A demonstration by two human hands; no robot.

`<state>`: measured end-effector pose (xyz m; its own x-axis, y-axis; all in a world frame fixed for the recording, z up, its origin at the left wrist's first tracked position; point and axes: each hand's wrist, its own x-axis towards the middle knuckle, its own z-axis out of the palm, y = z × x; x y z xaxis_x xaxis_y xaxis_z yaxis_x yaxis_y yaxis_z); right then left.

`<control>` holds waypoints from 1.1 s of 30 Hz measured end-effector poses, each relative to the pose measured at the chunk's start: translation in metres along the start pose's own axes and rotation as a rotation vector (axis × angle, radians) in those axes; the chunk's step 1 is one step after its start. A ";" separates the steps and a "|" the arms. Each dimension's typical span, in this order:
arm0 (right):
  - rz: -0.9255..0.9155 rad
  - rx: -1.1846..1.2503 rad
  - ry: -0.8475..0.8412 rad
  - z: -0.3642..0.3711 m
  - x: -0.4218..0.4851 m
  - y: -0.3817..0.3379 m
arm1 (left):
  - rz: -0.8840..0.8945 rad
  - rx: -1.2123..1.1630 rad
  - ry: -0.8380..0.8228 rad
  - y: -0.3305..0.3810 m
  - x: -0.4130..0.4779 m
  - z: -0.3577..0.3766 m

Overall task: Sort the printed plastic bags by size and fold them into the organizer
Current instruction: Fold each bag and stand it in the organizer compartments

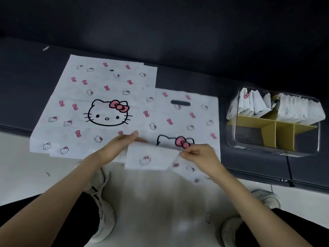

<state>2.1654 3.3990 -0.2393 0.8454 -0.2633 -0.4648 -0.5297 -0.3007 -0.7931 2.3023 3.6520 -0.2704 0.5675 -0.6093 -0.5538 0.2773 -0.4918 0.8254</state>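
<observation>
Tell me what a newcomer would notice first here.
Two white plastic bags printed with a black-outlined cat face and pink bows lie flat on the dark cushion: the larger bag at left, the smaller bag beside it. The left hand and right hand pinch the smaller bag's near edge, folded up. At right, a clear plastic organizer with tan cardboard dividers holds folded white bags in its far compartments.
</observation>
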 end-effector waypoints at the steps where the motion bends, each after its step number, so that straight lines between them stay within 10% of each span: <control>1: 0.068 0.122 -0.057 -0.010 0.006 -0.008 | -0.076 -0.019 0.074 -0.003 0.006 -0.002; 6: 0.422 0.302 -0.246 -0.037 0.048 -0.032 | -0.141 0.079 0.356 0.004 0.018 0.013; 14: 0.333 -0.016 -0.085 -0.070 0.055 -0.018 | 0.028 0.435 0.781 0.016 0.035 0.030; 22: 0.161 0.233 0.079 -0.067 0.048 0.003 | -0.107 0.516 0.852 -0.001 0.033 0.030; 27: 0.199 -0.309 0.531 -0.043 0.074 0.026 | -0.055 0.574 0.874 -0.001 0.035 0.034; 33: 0.165 -0.517 0.642 -0.031 0.083 0.033 | 0.044 0.693 0.913 -0.002 0.041 0.033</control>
<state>2.2161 3.3391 -0.2923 0.6334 -0.7644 -0.1205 -0.7404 -0.5534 -0.3815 2.2999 3.6074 -0.2980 0.9954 -0.0954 -0.0060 -0.0827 -0.8906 0.4473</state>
